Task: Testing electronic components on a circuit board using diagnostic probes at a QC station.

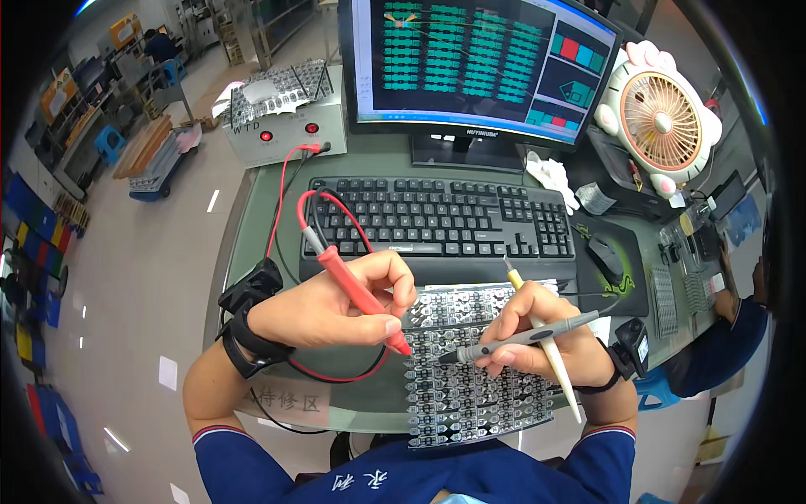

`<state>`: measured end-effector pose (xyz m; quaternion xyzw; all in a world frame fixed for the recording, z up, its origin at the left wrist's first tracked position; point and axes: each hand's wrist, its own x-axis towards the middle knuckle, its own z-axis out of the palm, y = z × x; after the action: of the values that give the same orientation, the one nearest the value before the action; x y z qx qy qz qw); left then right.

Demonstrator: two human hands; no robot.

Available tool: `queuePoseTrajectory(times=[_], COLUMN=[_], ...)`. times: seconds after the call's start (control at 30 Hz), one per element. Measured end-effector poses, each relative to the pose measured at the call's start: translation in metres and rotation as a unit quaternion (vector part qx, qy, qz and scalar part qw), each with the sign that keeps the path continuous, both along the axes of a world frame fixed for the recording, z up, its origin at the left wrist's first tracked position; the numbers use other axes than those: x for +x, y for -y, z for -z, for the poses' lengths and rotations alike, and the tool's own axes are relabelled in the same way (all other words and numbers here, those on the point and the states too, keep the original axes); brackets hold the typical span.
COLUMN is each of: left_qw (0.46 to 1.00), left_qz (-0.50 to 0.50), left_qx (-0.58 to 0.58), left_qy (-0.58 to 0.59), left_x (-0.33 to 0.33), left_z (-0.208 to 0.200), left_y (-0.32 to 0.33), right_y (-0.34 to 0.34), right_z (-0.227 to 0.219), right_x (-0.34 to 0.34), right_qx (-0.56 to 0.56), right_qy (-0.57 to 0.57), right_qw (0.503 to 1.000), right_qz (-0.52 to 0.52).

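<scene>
Navy-blue cloth shirt [428,466] nearest, my curled left hand [332,315] pinching a red plastic probe [357,290], my right hand [578,349] gripping a grey pen-shaped probe [527,338] and cream stick [562,385], I should keep both probes steady over the silver-and-black circuit sheet [466,395] on the table [369,407].

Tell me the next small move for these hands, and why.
Probably settle the tip of the red test probe on a contact of the circuit-board panel. The left hand angles it down at the panel's left side, though whether it touches is unclear. The right hand holds a grey pen-shaped tool and a cream-handled tool, so the left seems freer for probing.
</scene>
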<state>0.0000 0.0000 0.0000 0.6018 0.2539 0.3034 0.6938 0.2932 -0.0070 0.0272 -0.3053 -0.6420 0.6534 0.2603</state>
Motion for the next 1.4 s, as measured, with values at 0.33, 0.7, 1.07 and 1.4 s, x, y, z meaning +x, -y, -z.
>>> queuePoseTrajectory(times=[0.33,0.7,1.07,1.4], left_qw=[1.000,1.000,1.000,1.000], left_qz=[-0.008,-0.008,-0.002,0.002], left_qx=[0.003,0.010,0.005,-0.001], left_qy=[0.009,-0.001,-0.003,-0.011], left_x=[0.0021,0.0026,0.0030,0.0017], left_z=[-0.0007,-0.0022,-0.0033,-0.0034], left_y=[0.0000,0.0010,0.0011,0.0007], right_y=[-0.0018,-0.0018,-0.0016,-0.0015], right_z=[0.0034,0.0028,0.0043,0.0037], right_x=[-0.0019,-0.0015,-0.0002,-0.0003], right_qx=[0.023,0.023,0.032,0.046], right_qy=[0.005,-0.002,0.003,0.007], right_qw=[1.000,1.000,0.999,0.999], right_qz=[-0.004,-0.013,-0.012,-0.019])
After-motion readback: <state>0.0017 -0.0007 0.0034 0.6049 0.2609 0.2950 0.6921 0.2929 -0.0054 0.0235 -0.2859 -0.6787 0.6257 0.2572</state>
